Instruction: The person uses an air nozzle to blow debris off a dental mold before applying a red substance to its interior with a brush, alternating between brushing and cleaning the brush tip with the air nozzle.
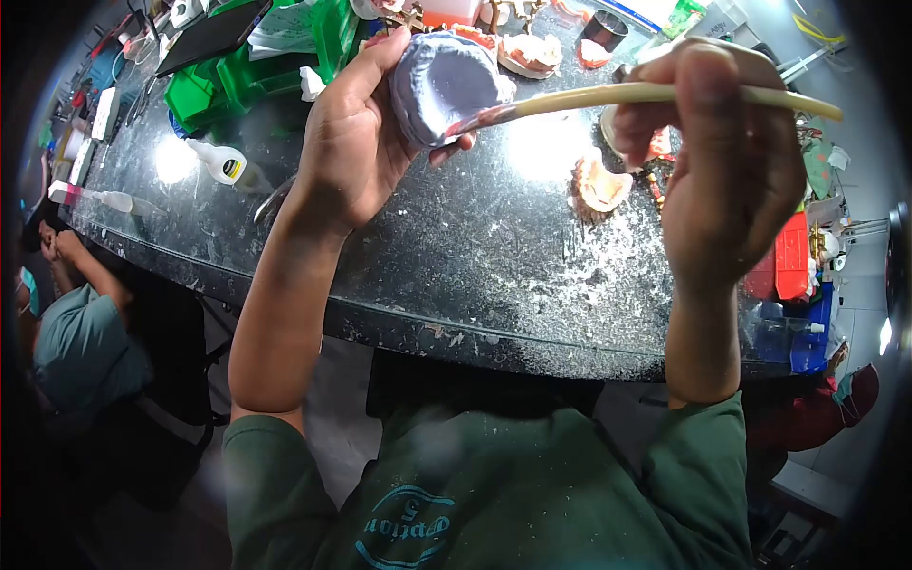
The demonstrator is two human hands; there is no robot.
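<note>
My left hand [356,142] is wrapped round a pale lavender plaster dental cast [446,81] with a hollowed face and a rough rim. My right hand [722,161] grips a thin brush [608,97] by its cream-yellow handle. The brush's dark, reddish-stained end reaches left to the lower right rim of the cast. Under the right hand, a pink and cream denture-like piece [602,182] lies on the dusty black worktop [456,256]. More dental models [530,55] stand behind the cast.
A green bin [233,85] with papers stands at the back left, near a small white bottle [223,161]. Red [790,256] and blue [812,328] bins sit at the right edge. White dust covers the worktop's front right. Other people sit at left and right.
</note>
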